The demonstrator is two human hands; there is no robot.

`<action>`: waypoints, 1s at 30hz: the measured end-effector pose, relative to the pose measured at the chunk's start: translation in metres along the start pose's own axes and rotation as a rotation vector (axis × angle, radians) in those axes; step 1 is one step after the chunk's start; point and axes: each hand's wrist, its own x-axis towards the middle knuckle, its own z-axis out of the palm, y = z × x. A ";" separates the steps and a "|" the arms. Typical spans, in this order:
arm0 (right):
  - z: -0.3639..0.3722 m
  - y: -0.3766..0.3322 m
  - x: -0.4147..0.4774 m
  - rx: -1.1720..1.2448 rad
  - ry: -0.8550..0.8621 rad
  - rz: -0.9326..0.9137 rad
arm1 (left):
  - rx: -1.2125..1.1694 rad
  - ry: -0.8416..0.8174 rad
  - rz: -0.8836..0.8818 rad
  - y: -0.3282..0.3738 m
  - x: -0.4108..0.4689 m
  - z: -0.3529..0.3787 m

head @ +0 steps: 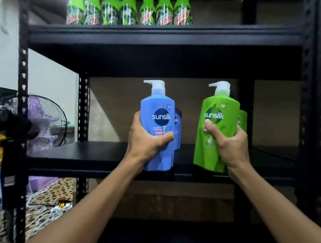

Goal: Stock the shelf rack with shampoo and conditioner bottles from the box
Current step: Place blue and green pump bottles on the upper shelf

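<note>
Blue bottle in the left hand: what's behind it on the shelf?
A rear blue bottle stands behind the held blue bottle; only its right edge shows. The left hand and held bottle cover the rest.

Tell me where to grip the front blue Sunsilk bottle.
Grip the front blue Sunsilk bottle by its lower body from the left, as the left hand does: it is upright, its waist fits a palm, and the pump top looks too slim.

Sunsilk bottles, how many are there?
4: blue one in left hand, green one in right hand, second blue and second green behind them on the shelf; more may be hidden.
</note>
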 end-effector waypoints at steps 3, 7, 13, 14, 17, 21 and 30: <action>0.008 0.015 0.016 -0.053 0.006 0.018 | 0.054 0.026 -0.008 -0.014 0.017 0.005; 0.013 0.031 0.028 -0.070 0.019 0.026 | 0.108 0.054 -0.001 -0.027 0.024 0.011; 0.018 0.052 0.043 -0.181 -0.012 -0.002 | 0.174 0.048 0.015 -0.040 0.031 0.019; 0.017 0.058 0.047 -0.229 -0.024 -0.009 | 0.179 0.055 0.016 -0.044 0.033 0.021; 0.013 0.073 0.063 -0.397 0.001 -0.032 | 0.184 0.072 0.007 -0.053 0.036 0.030; 0.000 0.092 0.091 -0.611 0.064 -0.006 | 0.173 0.083 -0.002 -0.060 0.037 0.048; -0.020 0.130 0.131 -0.765 0.151 0.046 | 0.109 0.063 0.001 -0.069 0.036 0.066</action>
